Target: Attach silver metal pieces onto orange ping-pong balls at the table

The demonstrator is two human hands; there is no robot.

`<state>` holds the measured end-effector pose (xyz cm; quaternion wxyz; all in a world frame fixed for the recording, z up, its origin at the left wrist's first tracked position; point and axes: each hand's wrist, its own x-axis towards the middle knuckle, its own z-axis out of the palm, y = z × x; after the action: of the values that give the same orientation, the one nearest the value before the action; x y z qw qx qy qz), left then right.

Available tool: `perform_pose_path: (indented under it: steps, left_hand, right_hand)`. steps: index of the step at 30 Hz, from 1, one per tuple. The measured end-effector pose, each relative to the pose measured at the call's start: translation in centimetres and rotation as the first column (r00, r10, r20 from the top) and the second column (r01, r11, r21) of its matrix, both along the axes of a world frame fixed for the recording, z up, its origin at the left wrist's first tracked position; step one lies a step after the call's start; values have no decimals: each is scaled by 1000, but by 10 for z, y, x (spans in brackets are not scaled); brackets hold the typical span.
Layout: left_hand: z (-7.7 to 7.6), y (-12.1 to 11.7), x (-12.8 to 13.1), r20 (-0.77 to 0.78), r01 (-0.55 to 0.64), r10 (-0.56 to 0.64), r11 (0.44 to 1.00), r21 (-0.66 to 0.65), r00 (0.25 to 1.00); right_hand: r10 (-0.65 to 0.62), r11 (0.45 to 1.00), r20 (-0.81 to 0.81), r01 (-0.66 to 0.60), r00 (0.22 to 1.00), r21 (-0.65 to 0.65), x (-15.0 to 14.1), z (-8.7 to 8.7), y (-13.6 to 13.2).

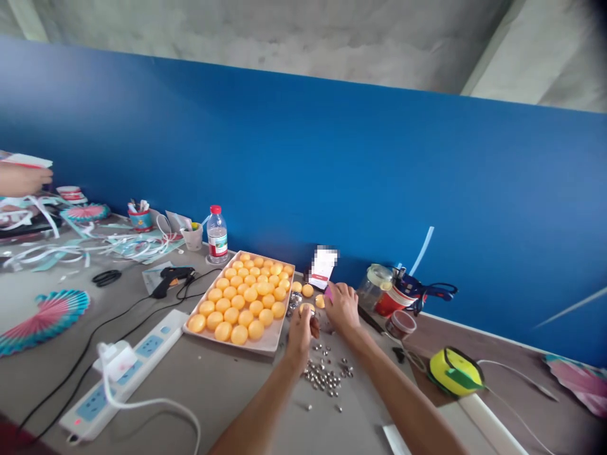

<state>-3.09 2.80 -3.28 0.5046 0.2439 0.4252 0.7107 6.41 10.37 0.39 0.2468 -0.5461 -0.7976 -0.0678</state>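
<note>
My left hand [300, 336] is closed around an orange ping-pong ball [307, 308], which shows at the top of its fingers. Just to the right, my right hand [345, 307] has its fingers curled downward, with a small purple piece [329, 292] at their tips; what they grip is mostly hidden. Between the hands, on the table, is another orange ball [320, 301] that looks cut or broken. One more whole ball [307, 290] lies behind them. Small shiny metal beads [325, 378] are scattered below the hands. A shallow white tray [272, 344] full of orange balls stands left of my hands.
A phone [323, 266] leans on the blue partition [303, 164]. At right are a lidded jar [376, 284] and a yellow tape measure-like reel [455, 371]. At left are a bottle [217, 235], a glue gun [171, 280], a power strip [128, 376] and another person's hand [21, 179].
</note>
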Motion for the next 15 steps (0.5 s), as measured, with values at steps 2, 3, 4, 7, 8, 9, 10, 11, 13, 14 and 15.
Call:
perform_pose_path:
  steps: [2, 3, 4, 7, 8, 9, 10, 11, 13, 14, 15]
  left_hand:
    - [1, 0, 0, -1, -11, 11, 1000, -13, 1000]
    - [2, 0, 0, -2, -15, 15, 1000, -17, 1000]
    - [3, 0, -1, 0, -16, 16, 1000, -21, 1000]
    - [6, -1, 0, 34, 0, 0, 1000, -23, 999]
    - [7, -1, 0, 56, 6, -4, 1000, -27, 998]
    - [7, -1, 0, 76, 12, -9, 999, -32, 997]
    - [7, -1, 0, 90, 13, -11, 1000, -27, 996]
    - [6, -1, 0, 95, 13, -11, 1000, -22, 995]
    - [5, -1, -1, 78, 6, -4, 1000, -15, 997]
    - [4, -1, -1, 61, -2, 3, 1000, -16, 998]
    - [4, -1, -3, 36, -11, 12, 1000, -18, 999]
  right_hand:
    - [-11, 1000, 1, 11, 1000, -17, -6, -1, 4]
    - [-9, 1000, -12, 8, 1000, -19, -7, -3, 3]
    - [-1, 1000, -33, 1, 999, -13, -8, -5, 1]
    - [55, 998, -133, -50, 990, 41, -5, -13, -13]
    - [95, 994, -166, -86, 982, 62, -2, -15, -20]
    - [116, 992, -205, -102, 972, 78, 1, -17, -27]
    - [124, 991, -243, -108, 962, 80, 5, -19, -35]
    - [147, 989, -270, -135, 951, 64, 10, -21, -44]
    - [146, 989, -315, -149, 938, 16, 21, -25, -60]
    - [141, 988, -329, -155, 934, -18, 27, -27, -69]
    - [137, 984, -338, -166, 931, -58, 34, -29, -76]
